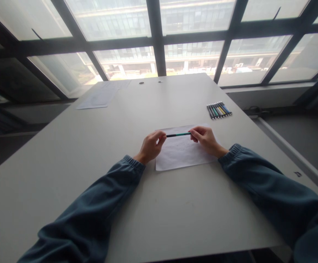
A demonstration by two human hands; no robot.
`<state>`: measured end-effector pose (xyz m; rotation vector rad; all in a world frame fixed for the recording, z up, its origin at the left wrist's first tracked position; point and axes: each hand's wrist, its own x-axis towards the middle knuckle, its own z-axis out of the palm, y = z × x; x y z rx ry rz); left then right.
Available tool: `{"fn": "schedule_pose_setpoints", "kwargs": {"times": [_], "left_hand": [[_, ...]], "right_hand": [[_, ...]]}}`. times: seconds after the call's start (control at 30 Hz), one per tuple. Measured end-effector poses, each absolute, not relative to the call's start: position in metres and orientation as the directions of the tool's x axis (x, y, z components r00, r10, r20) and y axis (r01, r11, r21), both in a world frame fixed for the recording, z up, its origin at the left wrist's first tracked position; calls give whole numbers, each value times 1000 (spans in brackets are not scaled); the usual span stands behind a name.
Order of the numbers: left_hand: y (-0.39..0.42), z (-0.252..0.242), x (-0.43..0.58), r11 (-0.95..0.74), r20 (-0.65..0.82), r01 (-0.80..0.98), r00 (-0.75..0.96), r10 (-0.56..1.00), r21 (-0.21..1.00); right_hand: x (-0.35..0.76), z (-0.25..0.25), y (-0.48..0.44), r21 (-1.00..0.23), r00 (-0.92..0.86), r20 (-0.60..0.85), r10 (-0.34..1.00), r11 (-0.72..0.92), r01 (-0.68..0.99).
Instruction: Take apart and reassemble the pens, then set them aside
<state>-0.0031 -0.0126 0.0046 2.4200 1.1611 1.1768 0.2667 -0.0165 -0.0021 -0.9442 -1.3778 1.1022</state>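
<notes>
A green and black pen [178,134] is held sideways between my two hands, above a white sheet of paper [179,155]. My left hand [151,146] pinches its dark left end between thumb and fingers. At the green right end, my right hand [205,138] grips it the same way. Both ends of the pen are partly hidden by my fingertips. The sheet lies flat on the table beneath, its far right part covered by my right hand.
Several pens [219,110] lie side by side in a row toward the table's right edge. More paper sheets [100,96] rest at the far left of the white table [65,146]. A round dark grommet [141,83] sits near the far edge, before the windows.
</notes>
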Motion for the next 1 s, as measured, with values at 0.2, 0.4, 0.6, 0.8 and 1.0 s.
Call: {"fn": "schedule_pose_setpoints", "kwargs": {"times": [0.2,0.4,0.6,0.8,1.0], "left_hand": [[-15,7,-2,-652,536,550,383,752,521],[-16,10,-2,-636,510,554,388,768,537],[-17,11,-1,-621,495,561,382,780,547],[-17,11,0,-603,482,568,369,795,560],[-19,12,0,-584,464,581,360,809,567]], "right_hand": [[267,-1,-18,-964,-105,265,959,261,-49],[267,-1,-18,-965,-101,261,960,260,-27],[267,-1,-18,-964,-94,265,960,265,-11],[267,-3,-17,-962,-97,272,957,271,-26],[267,-2,-17,-967,-91,255,963,253,-34]]}}
